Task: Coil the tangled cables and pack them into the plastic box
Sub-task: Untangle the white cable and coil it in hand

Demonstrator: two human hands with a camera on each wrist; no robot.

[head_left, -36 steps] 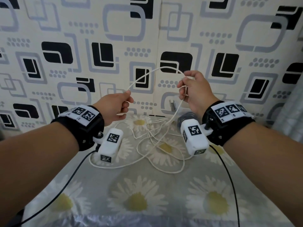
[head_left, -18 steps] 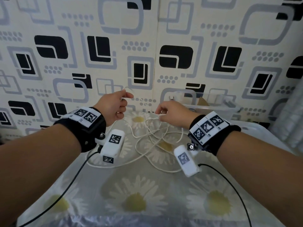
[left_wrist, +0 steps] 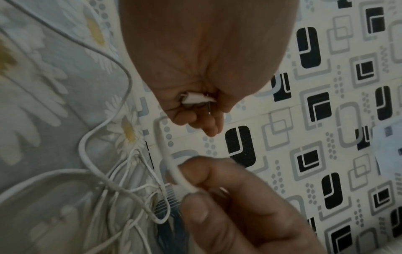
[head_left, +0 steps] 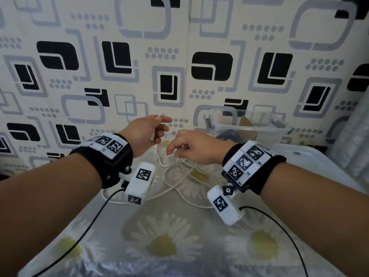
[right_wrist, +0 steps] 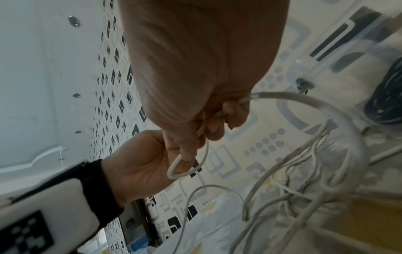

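Observation:
A tangled white cable (head_left: 180, 177) lies in loose loops on the daisy-print tablecloth. My left hand (head_left: 162, 126) is raised above it; its curled fingers hold the cable's white plug (left_wrist: 195, 99). Just to its right and lower, my right hand (head_left: 174, 153) pinches a strand of the same cable (right_wrist: 269, 95). A short loop (right_wrist: 181, 172) runs between the two hands. The clear plastic box (head_left: 278, 124) stands at the back right against the wall, with a coiled dark cable (head_left: 229, 135) inside it.
The patterned wall closes off the back of the table (head_left: 165, 232). A white plastic panel (head_left: 311, 156) lies at the right, beside the box. Black leads (head_left: 83, 230) from the wrist cameras trail over the near cloth.
My right hand has dropped from head height to just above the tangle and moved in close to the left hand. The long arc of cable between the hands has shrunk to a short loop.

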